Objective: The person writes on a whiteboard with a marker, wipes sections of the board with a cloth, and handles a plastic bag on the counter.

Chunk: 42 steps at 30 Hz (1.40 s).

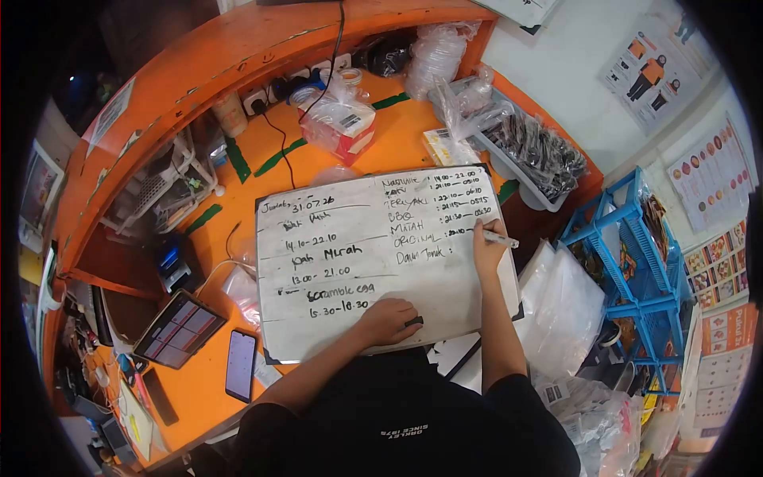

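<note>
A whiteboard (342, 246) with handwritten names and times in black lies tilted across the orange counter. My right hand (487, 242) is closed around a white marker (501, 239) at the board's right side, beside the time lines. Near the board's lower edge rests my left hand (388, 321), its fingers curled on the surface. A small black object (413, 321), perhaps a marker cap, shows at its fingertips.
Left of the board are a phone (241, 366) and a tablet (180, 329). A red and white box (340, 127) and a grey tray (532, 151) of black packets stand behind. Blue racks (636, 262) and plastic bags (560, 306) are on the right.
</note>
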Each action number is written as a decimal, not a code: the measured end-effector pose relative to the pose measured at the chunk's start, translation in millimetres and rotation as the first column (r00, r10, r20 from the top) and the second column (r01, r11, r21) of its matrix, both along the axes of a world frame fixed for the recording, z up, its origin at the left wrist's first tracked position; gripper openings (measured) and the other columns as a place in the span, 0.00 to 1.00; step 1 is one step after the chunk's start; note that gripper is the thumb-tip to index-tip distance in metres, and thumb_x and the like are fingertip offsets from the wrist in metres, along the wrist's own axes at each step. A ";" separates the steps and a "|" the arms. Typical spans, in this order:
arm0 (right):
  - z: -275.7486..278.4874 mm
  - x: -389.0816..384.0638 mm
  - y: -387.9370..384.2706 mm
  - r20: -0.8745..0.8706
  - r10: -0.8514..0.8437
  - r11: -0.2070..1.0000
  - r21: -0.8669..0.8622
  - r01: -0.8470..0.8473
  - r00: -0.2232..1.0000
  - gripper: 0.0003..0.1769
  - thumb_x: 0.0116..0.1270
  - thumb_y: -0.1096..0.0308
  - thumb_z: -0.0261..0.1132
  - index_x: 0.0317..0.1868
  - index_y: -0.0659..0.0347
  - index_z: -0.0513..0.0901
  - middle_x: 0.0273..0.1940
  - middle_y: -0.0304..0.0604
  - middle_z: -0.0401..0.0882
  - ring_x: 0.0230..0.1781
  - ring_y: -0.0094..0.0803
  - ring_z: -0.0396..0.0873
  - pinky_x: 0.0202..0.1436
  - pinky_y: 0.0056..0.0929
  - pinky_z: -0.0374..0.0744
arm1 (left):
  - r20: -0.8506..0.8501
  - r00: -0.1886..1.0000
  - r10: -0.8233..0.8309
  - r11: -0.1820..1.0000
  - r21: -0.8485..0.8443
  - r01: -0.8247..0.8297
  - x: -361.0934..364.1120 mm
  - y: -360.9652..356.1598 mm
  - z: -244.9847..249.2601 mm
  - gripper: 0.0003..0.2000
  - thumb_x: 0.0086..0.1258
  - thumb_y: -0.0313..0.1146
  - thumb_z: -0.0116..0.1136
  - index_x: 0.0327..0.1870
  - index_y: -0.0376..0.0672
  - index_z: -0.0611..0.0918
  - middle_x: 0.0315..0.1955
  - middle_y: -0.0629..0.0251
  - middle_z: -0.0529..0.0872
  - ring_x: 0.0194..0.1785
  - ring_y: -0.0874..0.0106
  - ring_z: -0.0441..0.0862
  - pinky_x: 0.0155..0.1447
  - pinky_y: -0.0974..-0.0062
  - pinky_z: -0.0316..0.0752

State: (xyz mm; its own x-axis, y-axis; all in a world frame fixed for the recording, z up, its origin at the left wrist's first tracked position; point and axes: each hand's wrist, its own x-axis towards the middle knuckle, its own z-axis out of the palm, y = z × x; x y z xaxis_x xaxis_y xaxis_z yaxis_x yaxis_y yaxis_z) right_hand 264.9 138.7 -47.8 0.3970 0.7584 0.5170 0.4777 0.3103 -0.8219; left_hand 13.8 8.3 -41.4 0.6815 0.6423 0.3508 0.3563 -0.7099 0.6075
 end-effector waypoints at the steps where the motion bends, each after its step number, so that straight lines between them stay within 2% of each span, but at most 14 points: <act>1: -5.6 -6.2 -2.6 -0.006 0.048 0.999 0.019 -0.048 0.999 0.16 0.57 0.75 0.66 0.19 0.63 0.67 0.18 0.40 0.66 0.20 0.27 0.64 0.24 0.28 0.63 | -0.009 1.000 -0.005 1.000 0.004 0.005 0.0 -0.5 0.1 0.12 0.65 0.40 0.56 0.29 0.40 0.76 0.26 0.60 0.76 0.35 0.59 0.77 0.42 0.63 0.71; 4: -17.9 -14.6 -6.4 0.067 0.102 0.995 -0.010 -0.102 0.992 0.17 0.57 0.75 0.66 0.19 0.63 0.66 0.17 0.40 0.66 0.19 0.27 0.64 0.24 0.29 0.63 | 0.046 0.999 -0.005 1.000 0.020 0.004 1.3 0.3 -5.5 0.12 0.63 0.39 0.59 0.27 0.40 0.74 0.24 0.61 0.74 0.31 0.60 0.75 0.38 0.64 0.70; 9: -10.4 -16.2 -2.2 0.057 0.078 0.997 0.004 -0.078 0.995 0.17 0.56 0.75 0.67 0.18 0.63 0.66 0.18 0.41 0.67 0.19 0.29 0.65 0.24 0.29 0.63 | 0.057 0.998 0.001 1.000 0.016 -0.002 1.4 0.0 -4.8 0.12 0.63 0.39 0.58 0.27 0.40 0.74 0.23 0.60 0.74 0.31 0.60 0.75 0.39 0.63 0.70; 11: -5.0 -20.8 -4.3 0.155 0.111 0.993 0.024 -0.116 0.982 0.17 0.56 0.75 0.67 0.18 0.63 0.65 0.18 0.41 0.66 0.20 0.29 0.65 0.23 0.29 0.62 | 0.061 0.998 0.005 1.000 0.029 -0.007 1.8 -0.6 -5.4 0.12 0.63 0.39 0.58 0.27 0.40 0.74 0.23 0.60 0.74 0.32 0.60 0.75 0.39 0.63 0.70; 15: -8.6 -20.4 -6.3 0.125 0.183 0.983 -0.040 -0.180 0.975 0.18 0.56 0.74 0.67 0.18 0.62 0.65 0.17 0.40 0.65 0.19 0.29 0.63 0.22 0.29 0.61 | 0.041 0.999 0.002 1.000 0.017 -0.002 1.1 -0.6 -4.5 0.12 0.63 0.39 0.58 0.27 0.40 0.75 0.24 0.60 0.74 0.32 0.60 0.75 0.39 0.64 0.70; 18: -11.6 -15.1 -3.2 0.175 0.089 0.994 0.047 -0.099 0.980 0.18 0.55 0.74 0.68 0.18 0.63 0.65 0.17 0.41 0.66 0.19 0.29 0.64 0.22 0.29 0.62 | 0.024 1.000 0.000 1.000 0.009 -0.001 1.3 -0.6 -7.0 0.12 0.63 0.40 0.58 0.28 0.40 0.75 0.24 0.60 0.75 0.33 0.59 0.75 0.40 0.64 0.70; 21: -4.1 -10.0 -0.6 0.163 0.180 0.983 0.010 -0.184 0.970 0.18 0.56 0.74 0.67 0.18 0.63 0.66 0.16 0.39 0.66 0.18 0.26 0.64 0.21 0.28 0.61 | 0.019 1.000 -0.003 1.000 0.015 0.003 1.0 0.0 -3.4 0.12 0.63 0.40 0.58 0.28 0.40 0.75 0.25 0.60 0.75 0.33 0.59 0.75 0.41 0.64 0.70; 23: 7.5 4.6 5.9 0.083 0.042 0.997 0.064 -0.047 0.996 0.18 0.58 0.73 0.67 0.18 0.63 0.66 0.15 0.36 0.66 0.17 0.21 0.62 0.21 0.26 0.60 | 0.021 1.000 -0.005 1.000 0.022 0.005 0.8 -0.2 -1.7 0.12 0.63 0.40 0.58 0.29 0.40 0.76 0.25 0.60 0.76 0.34 0.59 0.76 0.41 0.64 0.70; 26: 0.8 32.5 25.9 0.045 0.012 0.996 0.088 -0.015 0.999 0.18 0.60 0.71 0.66 0.18 0.63 0.67 0.14 0.34 0.66 0.17 0.18 0.60 0.21 0.25 0.59 | 0.013 1.000 -0.005 1.000 0.010 0.005 0.9 -0.5 -2.7 0.12 0.63 0.40 0.58 0.29 0.40 0.76 0.25 0.61 0.76 0.34 0.59 0.76 0.41 0.64 0.71; 28: -6.8 40.9 30.5 0.082 -0.011 0.996 0.087 0.004 0.997 0.19 0.59 0.71 0.67 0.17 0.63 0.66 0.14 0.35 0.65 0.17 0.18 0.59 0.21 0.25 0.60 | 0.029 1.000 0.002 1.000 0.019 -0.002 1.6 -0.1 -5.3 0.12 0.63 0.40 0.58 0.28 0.40 0.75 0.25 0.61 0.76 0.33 0.59 0.76 0.40 0.64 0.71; 32: -3.9 33.0 27.6 0.079 0.060 0.997 0.051 -0.064 0.995 0.19 0.59 0.71 0.68 0.17 0.63 0.67 0.14 0.35 0.65 0.17 0.18 0.60 0.21 0.25 0.61 | 0.017 1.000 -0.006 1.000 0.028 0.006 1.3 0.8 -7.1 0.12 0.63 0.40 0.58 0.28 0.40 0.75 0.25 0.61 0.76 0.33 0.60 0.76 0.40 0.64 0.71; 34: -6.2 33.5 25.3 0.093 0.085 0.996 0.027 -0.087 0.992 0.19 0.58 0.71 0.68 0.17 0.63 0.67 0.14 0.36 0.65 0.17 0.19 0.61 0.21 0.25 0.61 | -0.007 1.000 -0.008 1.000 -0.020 0.007 1.3 0.4 -4.1 0.12 0.62 0.39 0.59 0.27 0.40 0.75 0.24 0.61 0.75 0.32 0.60 0.76 0.39 0.64 0.70; 39: -5.1 34.2 27.7 0.226 0.114 0.992 0.032 -0.124 0.967 0.18 0.56 0.72 0.69 0.18 0.64 0.68 0.14 0.40 0.66 0.15 0.23 0.63 0.21 0.27 0.62 | 0.021 1.000 -0.011 1.000 0.001 0.011 2.0 1.3 -5.4 0.11 0.62 0.38 0.59 0.27 0.40 0.75 0.24 0.61 0.75 0.32 0.60 0.75 0.38 0.63 0.70; 42: -4.6 36.3 24.3 0.209 0.133 0.990 0.017 -0.140 0.969 0.17 0.56 0.72 0.69 0.17 0.65 0.68 0.14 0.41 0.66 0.15 0.24 0.63 0.21 0.28 0.62 | 0.009 1.000 -0.009 1.000 -0.005 0.009 1.3 0.7 -2.8 0.12 0.63 0.39 0.57 0.28 0.40 0.75 0.25 0.60 0.76 0.33 0.59 0.76 0.39 0.63 0.71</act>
State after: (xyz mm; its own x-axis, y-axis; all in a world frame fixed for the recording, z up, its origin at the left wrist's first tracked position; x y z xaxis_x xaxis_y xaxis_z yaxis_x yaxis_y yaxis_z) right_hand 301.2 162.9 -52.4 0.1730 0.7802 0.6012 0.5874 0.4083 -0.6988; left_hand 15.2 9.1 -44.1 0.6840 0.6379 0.3538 0.3446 -0.7101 0.6140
